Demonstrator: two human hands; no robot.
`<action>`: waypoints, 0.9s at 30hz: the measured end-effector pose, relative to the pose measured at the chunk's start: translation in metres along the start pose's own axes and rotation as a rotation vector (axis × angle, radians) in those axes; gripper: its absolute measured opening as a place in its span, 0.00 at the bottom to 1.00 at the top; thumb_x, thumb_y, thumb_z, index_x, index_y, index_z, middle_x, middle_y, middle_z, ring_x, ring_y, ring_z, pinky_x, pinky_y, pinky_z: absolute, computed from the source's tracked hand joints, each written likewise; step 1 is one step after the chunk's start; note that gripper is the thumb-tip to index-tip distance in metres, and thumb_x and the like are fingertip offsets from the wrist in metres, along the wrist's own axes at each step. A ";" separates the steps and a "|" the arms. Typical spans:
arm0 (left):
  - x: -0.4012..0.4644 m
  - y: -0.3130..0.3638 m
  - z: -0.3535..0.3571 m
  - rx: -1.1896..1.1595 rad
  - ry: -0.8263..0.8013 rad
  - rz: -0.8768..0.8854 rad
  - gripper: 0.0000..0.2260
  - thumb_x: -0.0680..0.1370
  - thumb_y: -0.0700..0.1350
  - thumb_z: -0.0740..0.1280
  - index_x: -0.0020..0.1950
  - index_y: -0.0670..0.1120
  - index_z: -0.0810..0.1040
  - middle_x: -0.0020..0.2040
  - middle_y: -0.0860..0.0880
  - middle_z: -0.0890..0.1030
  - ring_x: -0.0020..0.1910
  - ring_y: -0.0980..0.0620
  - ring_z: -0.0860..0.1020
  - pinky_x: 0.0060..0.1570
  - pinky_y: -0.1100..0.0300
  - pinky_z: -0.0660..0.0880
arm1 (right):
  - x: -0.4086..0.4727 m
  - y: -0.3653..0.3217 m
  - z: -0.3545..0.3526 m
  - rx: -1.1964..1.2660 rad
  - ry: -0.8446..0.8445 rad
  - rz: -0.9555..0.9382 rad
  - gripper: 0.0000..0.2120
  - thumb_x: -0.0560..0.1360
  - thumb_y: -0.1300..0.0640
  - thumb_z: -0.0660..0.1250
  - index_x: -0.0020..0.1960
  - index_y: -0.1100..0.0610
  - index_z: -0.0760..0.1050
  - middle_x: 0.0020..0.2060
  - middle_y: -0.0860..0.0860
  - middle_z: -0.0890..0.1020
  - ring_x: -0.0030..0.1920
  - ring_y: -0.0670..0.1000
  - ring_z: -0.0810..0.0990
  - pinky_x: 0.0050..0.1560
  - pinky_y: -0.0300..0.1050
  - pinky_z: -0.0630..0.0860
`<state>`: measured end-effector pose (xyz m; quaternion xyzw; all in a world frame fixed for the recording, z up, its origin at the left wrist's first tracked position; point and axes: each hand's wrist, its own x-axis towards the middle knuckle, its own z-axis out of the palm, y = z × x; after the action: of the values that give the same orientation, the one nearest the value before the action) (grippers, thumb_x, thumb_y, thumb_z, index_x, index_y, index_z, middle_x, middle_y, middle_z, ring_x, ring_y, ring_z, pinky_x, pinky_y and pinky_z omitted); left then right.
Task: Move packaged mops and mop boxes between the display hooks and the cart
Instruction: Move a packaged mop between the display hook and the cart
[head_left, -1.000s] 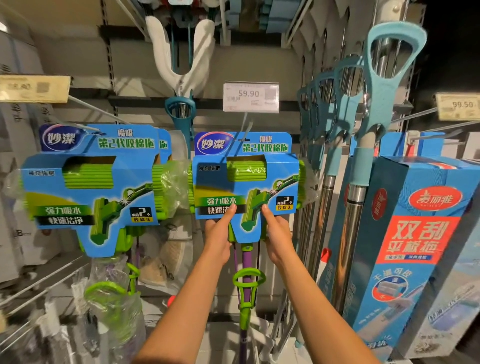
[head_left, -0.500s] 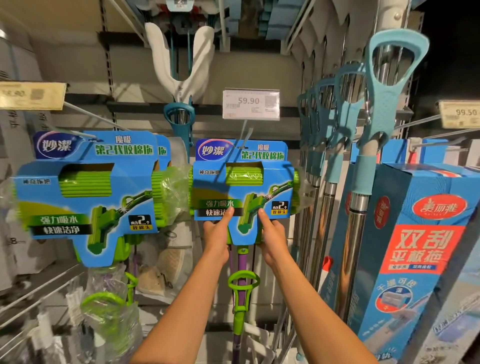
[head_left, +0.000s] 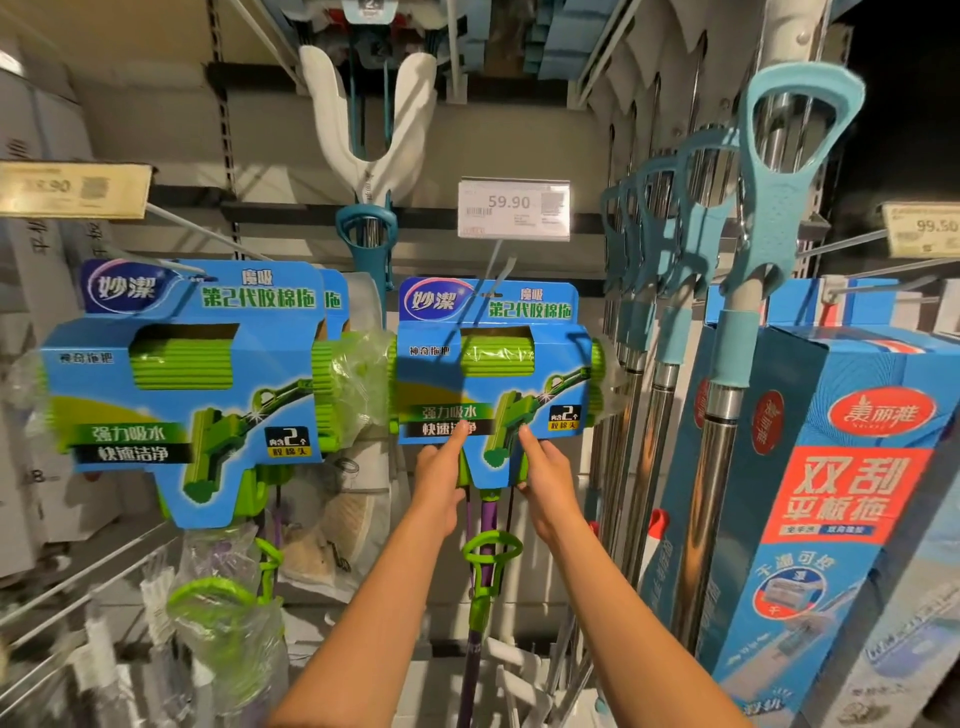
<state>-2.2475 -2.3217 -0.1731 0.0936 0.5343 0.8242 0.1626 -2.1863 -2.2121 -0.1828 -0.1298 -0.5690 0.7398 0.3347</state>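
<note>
Both hands, the left hand (head_left: 439, 470) and right hand (head_left: 545, 467), pinch the lower tab of the packaged mop (head_left: 493, 374) at twelve o'clock, thumbs on its face. It seems to hang on its display hook (head_left: 496, 270); the cart is out of view, so the transfer looks barely begun.

A beige metal display wall (head_left: 156, 130) with slotted uprights carries thin metal hooks (head_left: 197, 228). On the centre hook hangs a blue cardboard-packaged green sponge mop (head_left: 493, 364), below a white price tag reading 59.90 (head_left: 513, 209). To its left, matching blue-packaged sponge mops (head_left: 187, 379) hang in a row on another hook. To the right hang steel-handled mops with light-blue loop grips (head_left: 779, 171), and tall blue and red mop boxes (head_left: 841, 499) hang from a further hook.
</note>
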 end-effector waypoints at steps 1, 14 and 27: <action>-0.004 0.000 -0.001 0.018 -0.007 0.000 0.11 0.79 0.55 0.69 0.54 0.50 0.75 0.49 0.55 0.79 0.50 0.54 0.75 0.67 0.44 0.67 | -0.003 0.000 -0.001 -0.015 -0.002 0.001 0.10 0.81 0.49 0.66 0.53 0.54 0.81 0.53 0.54 0.86 0.56 0.54 0.84 0.54 0.51 0.79; -0.112 0.010 -0.038 0.232 -0.149 0.288 0.14 0.82 0.53 0.64 0.67 0.53 0.75 0.59 0.61 0.78 0.54 0.71 0.75 0.59 0.62 0.72 | -0.115 -0.015 0.005 -0.070 0.017 -0.111 0.19 0.82 0.49 0.62 0.69 0.56 0.76 0.63 0.49 0.81 0.65 0.46 0.78 0.66 0.47 0.75; -0.240 -0.013 -0.145 0.831 -0.045 0.491 0.32 0.74 0.69 0.59 0.76 0.58 0.67 0.73 0.54 0.73 0.71 0.54 0.70 0.69 0.56 0.69 | -0.279 0.007 0.019 -0.471 0.090 -0.199 0.15 0.80 0.51 0.66 0.66 0.47 0.76 0.66 0.45 0.78 0.64 0.37 0.75 0.67 0.39 0.72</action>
<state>-2.0700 -2.5286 -0.2397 0.2921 0.7769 0.5525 -0.0764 -1.9920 -2.4070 -0.2356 -0.1804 -0.7203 0.5437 0.3912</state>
